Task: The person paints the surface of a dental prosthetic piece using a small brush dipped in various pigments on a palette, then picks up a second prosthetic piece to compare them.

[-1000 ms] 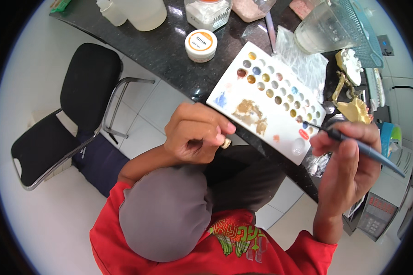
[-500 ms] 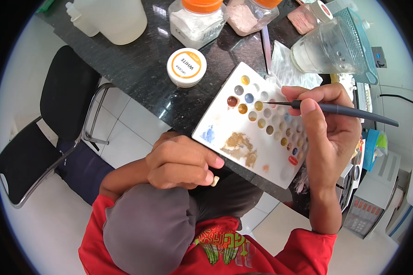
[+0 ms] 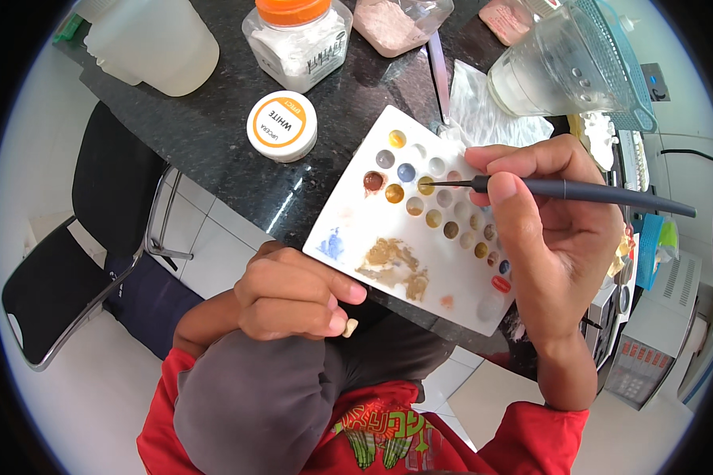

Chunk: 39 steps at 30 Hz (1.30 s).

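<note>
Hands apart, the left hand point(image 3: 293, 297) pinches an ivory tooth-shaped piece point(image 3: 349, 328) near a white rectangular palette point(image 3: 459, 273); the right hand point(image 3: 550, 229) grips a dark-handled brush point(image 3: 626, 196), tip at a round yellow well point(image 3: 425, 189); light pressure should serve.

A slim dark-grey paintbrush point(image 3: 590, 190) slants slightly downward right of centre, its fine tip at an olive-yellow well point(image 3: 425, 186) of the tilted white rectangular palette point(image 3: 451, 267) at mid-frame, smeared brown and blue, while a small cream tooth-shaped piece point(image 3: 350, 327) shows below centre.
</note>
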{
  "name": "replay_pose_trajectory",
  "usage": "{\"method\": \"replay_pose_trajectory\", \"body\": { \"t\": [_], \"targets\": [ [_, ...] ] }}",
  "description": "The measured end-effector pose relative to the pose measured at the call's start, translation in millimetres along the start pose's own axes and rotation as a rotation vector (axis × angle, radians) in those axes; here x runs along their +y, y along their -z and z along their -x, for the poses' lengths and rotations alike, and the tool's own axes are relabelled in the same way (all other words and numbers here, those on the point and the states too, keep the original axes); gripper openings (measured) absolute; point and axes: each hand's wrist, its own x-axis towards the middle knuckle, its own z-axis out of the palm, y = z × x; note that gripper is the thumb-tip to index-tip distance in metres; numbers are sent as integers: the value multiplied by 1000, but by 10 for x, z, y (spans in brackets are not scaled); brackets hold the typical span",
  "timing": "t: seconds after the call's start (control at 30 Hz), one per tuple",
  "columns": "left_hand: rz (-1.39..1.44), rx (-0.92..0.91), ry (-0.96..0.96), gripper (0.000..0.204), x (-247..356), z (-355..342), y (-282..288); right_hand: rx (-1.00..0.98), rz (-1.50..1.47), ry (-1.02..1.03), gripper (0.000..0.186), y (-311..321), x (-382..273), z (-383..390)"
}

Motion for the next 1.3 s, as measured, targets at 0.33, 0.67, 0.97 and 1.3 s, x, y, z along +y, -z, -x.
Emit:
{"method": "replay_pose_trajectory", "body": {
  "t": [0.33,0.67,0.97,1.3],
  "targets": [
    [21,1,11,18,11,5,-6,3,14,-12,13,3,-16,17],
    [36,34,-14,16,-6,-1,-16,14,5,-15,10,-16,-25,19],
    [20,21,3,18,10,-9,-1,28,-3,-28,11,-20,-50,25],
    [-40,14,25,20,68,-51,-4,86,52,51,20,83,-258,146]
  ]
}}
